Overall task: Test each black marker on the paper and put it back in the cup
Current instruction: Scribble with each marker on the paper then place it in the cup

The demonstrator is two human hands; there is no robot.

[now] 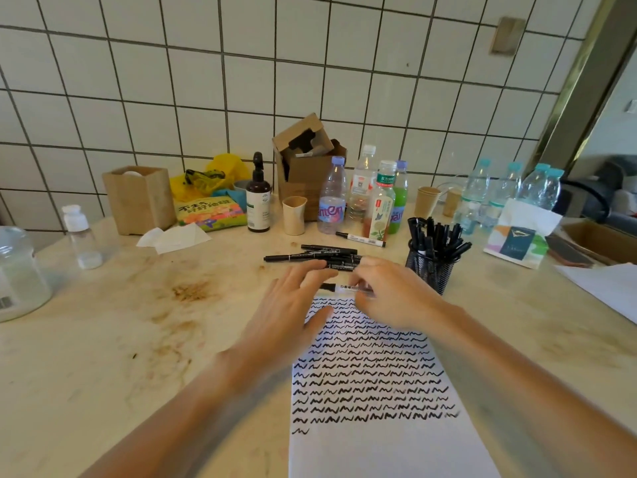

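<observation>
A white paper (pixel 386 453) lies in front of me, most of it filled with rows of black squiggles. Just beyond its top edge my right hand (pixel 389 298) pinches a white-barrelled marker (pixel 336 288) that lies level. My left hand (pixel 289 312) reaches toward the marker's black left end with fingers spread and fairly straight; whether it touches the marker is unclear. A pile of black markers (pixel 320 257) lies on the table behind the hands. One more white marker (pixel 360 238) lies farther back. The black mesh cup (pixel 431 270), holding several markers, stands right of my right hand.
Behind the markers stand several plastic bottles (pixel 332 198), paper cups (pixel 294 215), a brown pump bottle (pixel 258 198) and an open cardboard box (pixel 306 160). A wooden box (pixel 139 198) and a jar (pixel 20 274) are at the left. A paper bag (pixel 520 232) sits at the right.
</observation>
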